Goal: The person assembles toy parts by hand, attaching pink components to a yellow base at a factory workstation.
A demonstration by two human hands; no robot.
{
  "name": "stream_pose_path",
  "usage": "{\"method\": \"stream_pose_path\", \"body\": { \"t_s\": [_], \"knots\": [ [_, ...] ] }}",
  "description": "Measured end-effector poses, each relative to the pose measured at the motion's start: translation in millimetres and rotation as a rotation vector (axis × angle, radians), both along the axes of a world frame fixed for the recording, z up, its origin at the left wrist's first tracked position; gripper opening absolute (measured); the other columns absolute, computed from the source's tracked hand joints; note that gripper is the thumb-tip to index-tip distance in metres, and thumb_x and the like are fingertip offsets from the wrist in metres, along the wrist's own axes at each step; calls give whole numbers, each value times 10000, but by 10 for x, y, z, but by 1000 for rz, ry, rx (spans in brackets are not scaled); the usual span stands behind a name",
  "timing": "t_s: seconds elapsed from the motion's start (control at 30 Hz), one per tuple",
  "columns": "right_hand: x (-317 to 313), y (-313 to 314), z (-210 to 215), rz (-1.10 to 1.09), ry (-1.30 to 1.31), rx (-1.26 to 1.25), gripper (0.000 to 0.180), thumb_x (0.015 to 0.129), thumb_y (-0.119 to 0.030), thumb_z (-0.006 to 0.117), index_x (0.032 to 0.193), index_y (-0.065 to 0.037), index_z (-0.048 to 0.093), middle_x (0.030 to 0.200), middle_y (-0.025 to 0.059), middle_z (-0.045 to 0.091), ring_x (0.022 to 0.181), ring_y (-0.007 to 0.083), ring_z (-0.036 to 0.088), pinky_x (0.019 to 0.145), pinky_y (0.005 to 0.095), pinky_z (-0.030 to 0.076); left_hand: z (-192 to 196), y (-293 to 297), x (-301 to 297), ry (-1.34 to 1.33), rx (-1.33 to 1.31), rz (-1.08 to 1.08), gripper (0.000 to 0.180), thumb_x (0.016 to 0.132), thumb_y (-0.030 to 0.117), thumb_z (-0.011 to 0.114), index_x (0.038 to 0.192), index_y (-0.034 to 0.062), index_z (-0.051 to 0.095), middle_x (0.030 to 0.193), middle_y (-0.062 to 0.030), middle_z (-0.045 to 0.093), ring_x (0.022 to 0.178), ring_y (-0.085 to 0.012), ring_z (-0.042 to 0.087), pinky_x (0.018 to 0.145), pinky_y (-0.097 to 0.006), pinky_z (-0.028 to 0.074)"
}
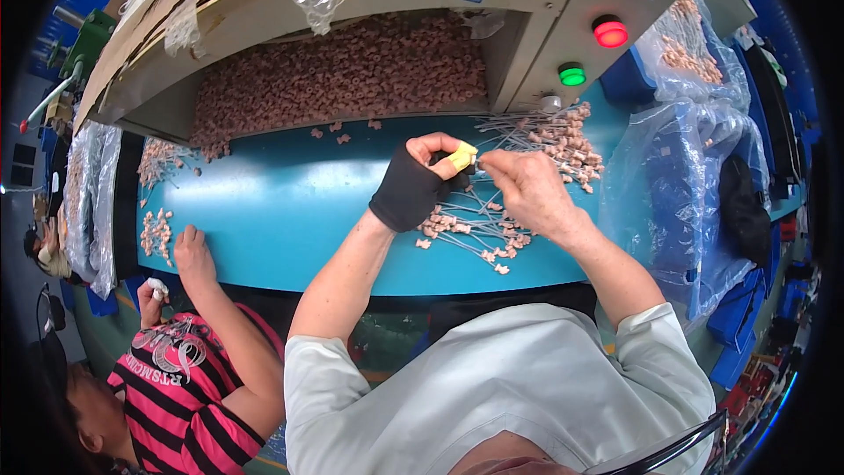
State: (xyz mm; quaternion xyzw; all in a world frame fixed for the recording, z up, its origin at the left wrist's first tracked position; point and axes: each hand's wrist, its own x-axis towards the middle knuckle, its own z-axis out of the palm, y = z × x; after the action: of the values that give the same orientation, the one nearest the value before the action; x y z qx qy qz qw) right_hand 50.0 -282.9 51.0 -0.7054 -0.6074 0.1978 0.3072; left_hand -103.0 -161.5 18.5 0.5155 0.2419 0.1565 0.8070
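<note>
My left hand [415, 178], in a black fingerless glove with yellow covering on a fingertip, pinches something small above the blue-green table [299, 237]. Against it, my right hand [536, 193] is bare, its thumb and forefinger closed at the same spot. Fingers hide most of what lies between them. Just below both hands lies a bunch of thin grey rods with small pinkish pieces [488, 233] on their ends. Another heap of such tipped rods [563, 145] spreads beyond my right hand.
A large mass of loose pinkish pieces [343, 75] fills the recess of the machine housing [563, 26], which carries red [610, 32] and green [571, 75] lamps. Clear plastic bags [677, 185] hang at the right. At left, a co-worker's hand [193, 255] rests near small piles [156, 236].
</note>
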Motion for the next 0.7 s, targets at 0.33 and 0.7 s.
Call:
{"method": "stream_pose_path", "body": {
  "t_s": [0.33, 0.7],
  "knots": [
    [-232, -219, 111, 207, -263, 84, 147, 861, -169, 611, 981, -90, 639, 907, 59, 572, 910, 238, 529, 794, 376, 418, -201, 204, -91, -469, -369, 268, 404, 884, -26, 408, 1279, -69, 479, 1268, -161, 561, 1105, -190, 577, 957, -280, 447],
    [180, 194, -106, 165, -661, 289, 202, 679, -86, 573, 869, -68, 638, 947, 91, 565, 965, 263, 522, 841, 383, 438, -300, 226, 13, -274, 103, 245, 312, 907, -27, 482, 1207, -78, 550, 1259, -139, 592, 1137, -197, 579, 963, -295, 454]
  ]
}}
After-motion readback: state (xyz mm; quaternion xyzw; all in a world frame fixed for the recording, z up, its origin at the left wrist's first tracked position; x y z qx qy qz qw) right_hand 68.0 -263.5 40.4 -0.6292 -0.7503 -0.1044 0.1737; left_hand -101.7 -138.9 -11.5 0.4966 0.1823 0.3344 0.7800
